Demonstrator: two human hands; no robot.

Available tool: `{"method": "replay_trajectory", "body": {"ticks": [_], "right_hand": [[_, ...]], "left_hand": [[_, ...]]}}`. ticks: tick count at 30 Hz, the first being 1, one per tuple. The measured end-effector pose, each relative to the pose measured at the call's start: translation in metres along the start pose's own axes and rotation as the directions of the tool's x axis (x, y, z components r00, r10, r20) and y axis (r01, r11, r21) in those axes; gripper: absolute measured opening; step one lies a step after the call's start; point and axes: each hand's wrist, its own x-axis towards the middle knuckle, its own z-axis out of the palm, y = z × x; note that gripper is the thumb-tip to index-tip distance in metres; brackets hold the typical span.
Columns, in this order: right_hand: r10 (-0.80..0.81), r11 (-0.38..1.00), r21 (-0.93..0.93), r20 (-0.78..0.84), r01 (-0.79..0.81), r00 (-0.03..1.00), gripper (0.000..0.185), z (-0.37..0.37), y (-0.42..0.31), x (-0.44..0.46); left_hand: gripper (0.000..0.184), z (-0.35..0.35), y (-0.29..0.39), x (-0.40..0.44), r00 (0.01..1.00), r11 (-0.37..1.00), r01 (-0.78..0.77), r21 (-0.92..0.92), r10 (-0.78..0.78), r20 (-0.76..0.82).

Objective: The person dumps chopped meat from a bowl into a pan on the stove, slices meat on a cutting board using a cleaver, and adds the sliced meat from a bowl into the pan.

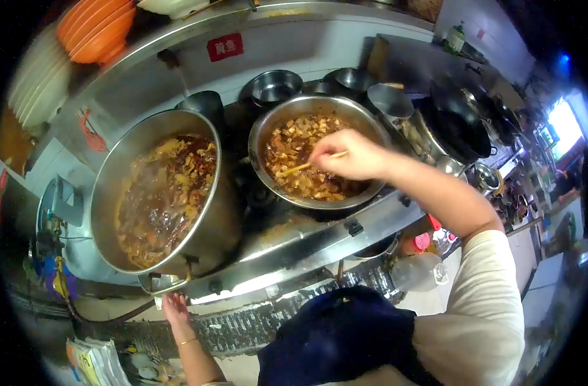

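Note:
My right hand (352, 154) is closed around pale wooden chopsticks (298, 168), whose tips reach into a wide steel basin (370, 119). The basin sits on the stove and holds reddish-brown broth with pale chunks. To its left a tall steel stockpot (210, 212) contains dark, oily broth with yellowish and red bits. My left hand (176, 310) is low beside the stockpot's metal handle (171, 286). Its fingers are drawn together near something small and white; I cannot see clearly what they grip.
Steel bowls (276, 87) and a wok (458, 128) stand behind and to the right. Stacked orange bowls (96, 29) sit on the shelf at upper left. A clear plastic jug (413, 273) is below the steel stove edge (294, 257). Knobs project from the stove front.

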Motion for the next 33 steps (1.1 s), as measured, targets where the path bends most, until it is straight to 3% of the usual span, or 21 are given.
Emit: {"method": "replay_trajectory", "body": {"ticks": [2, 4, 7, 10, 11, 12, 14, 15, 16, 18, 20, 21, 22, 23, 24, 26, 28, 29, 30, 32, 33], "right_hand": [[-0.097, 0.979, -0.173, 0.080, 0.109, 0.992, 0.023, 0.022, 0.006, 0.001], [0.004, 0.944, -0.329, 0.073, 0.020, 0.997, 0.023, 0.025, 0.024, 0.002], [0.109, 0.920, -0.373, -0.047, -0.119, 0.993, 0.022, -0.004, 0.059, -0.003], [0.189, 0.851, -0.472, -0.130, -0.229, 0.973, 0.021, -0.046, 0.075, -0.015], [0.164, 0.846, -0.478, -0.186, -0.235, 0.969, 0.021, -0.060, 0.087, -0.019], [0.226, 0.883, -0.367, -0.212, -0.292, 0.951, 0.023, -0.075, 0.075, -0.026], [0.370, 0.926, 0.037, -0.270, -0.375, 0.889, 0.024, -0.102, 0.076, -0.034], [0.385, 0.923, 0.137, -0.286, -0.360, 0.878, 0.024, -0.115, 0.072, -0.040], [0.401, 0.910, 0.237, -0.302, -0.340, 0.865, 0.023, -0.128, 0.066, -0.047], [0.431, 0.880, 0.360, -0.334, -0.309, 0.838, 0.019, -0.149, 0.070, -0.064], [0.549, 0.782, 0.546, -0.380, -0.299, 0.744, 0.019, -0.155, 0.080, -0.080], [0.587, 0.708, 0.657, -0.345, -0.258, 0.733, 0.019, -0.158, 0.099, -0.088], [0.617, 0.620, 0.756, -0.304, -0.211, 0.725, 0.018, -0.158, 0.125, -0.095], [0.598, 0.598, 0.773, -0.253, -0.214, 0.760, 0.019, -0.151, 0.145, -0.103], [0.635, 0.686, 0.648, -0.309, -0.332, 0.708, 0.019, -0.141, 0.154, -0.112], [0.711, 0.494, 0.845, -0.257, -0.205, 0.655, 0.019, -0.130, 0.188, -0.123], [0.656, 0.428, 0.900, -0.246, -0.082, 0.713, 0.019, -0.124, 0.214, -0.137], [0.703, 0.481, 0.856, -0.250, -0.187, 0.666, 0.019, -0.122, 0.209, -0.143], [0.680, 0.491, 0.862, -0.285, -0.130, 0.676, 0.018, -0.121, 0.207, -0.150], [0.673, 0.374, 0.924, -0.327, 0.076, 0.663, 0.020, -0.138, 0.228, -0.173], [0.629, 0.439, 0.881, -0.442, 0.176, 0.639, 0.019, -0.148, 0.243, -0.189]], "left_hand": [[0.033, 0.010, -0.002, 0.016, 0.990, 0.998, 0.028, -0.058, -0.036, -0.133], [0.036, 0.016, -0.002, 0.025, 0.988, 0.993, 0.082, -0.081, -0.092, -0.121], [0.037, -0.003, -0.014, 0.072, 0.997, 0.995, 0.074, -0.064, -0.072, 0.027], [0.036, -0.005, -0.009, 0.075, 0.982, 0.990, -0.029, -0.137, 0.003, -0.189], [0.038, -0.010, 0.003, 0.062, 0.988, 0.981, -0.008, -0.193, -0.023, -0.155], [0.034, -0.011, 0.013, 0.037, 0.987, 0.987, -0.072, -0.145, 0.050, -0.151], [0.034, -0.024, 0.026, 0.006, 0.978, 0.960, -0.137, -0.245, 0.091, -0.189], [0.035, -0.043, 0.027, 0.007, 0.958, 0.927, -0.192, -0.323, 0.106, -0.267], [0.037, -0.070, 0.030, 0.006, 0.953, 0.944, -0.171, -0.284, 0.085, -0.291], [0.034, -0.137, 0.017, 0.010, 0.960, 0.929, -0.232, -0.288, 0.171, -0.221], [0.035, -0.163, -0.007, -0.007, 0.824, 0.900, -0.427, 0.087, 0.427, -0.372], [0.036, -0.149, -0.014, -0.046, 0.811, 0.929, -0.361, -0.079, 0.271, -0.518], [0.037, -0.147, -0.032, -0.069, 0.809, 0.932, -0.361, -0.021, 0.302, -0.504], [0.038, -0.155, -0.051, -0.081, 0.811, 0.927, -0.368, 0.074, 0.360, -0.461], [0.038, -0.158, -0.069, -0.094, 0.811, 0.910, -0.381, 0.162, 0.413, -0.413], [0.040, -0.173, -0.096, -0.110, 0.793, 0.811, -0.413, 0.414, 0.544, -0.274], [0.043, -0.201, -0.116, -0.099, 0.710, 0.498, -0.508, 0.703, 0.704, 0.014], [0.044, -0.215, -0.119, -0.076, 0.636, 0.296, -0.582, 0.758, 0.746, 0.197], [0.042, -0.203, -0.121, -0.109, 0.651, 0.254, -0.557, 0.791, 0.725, 0.226], [0.039, -0.088, -0.090, -0.252, 0.677, 0.161, -0.512, 0.844, 0.680, 0.281], [0.036, -0.123, -0.087, -0.208, 0.882, 0.657, -0.405, 0.635, 0.464, 0.082]]}}
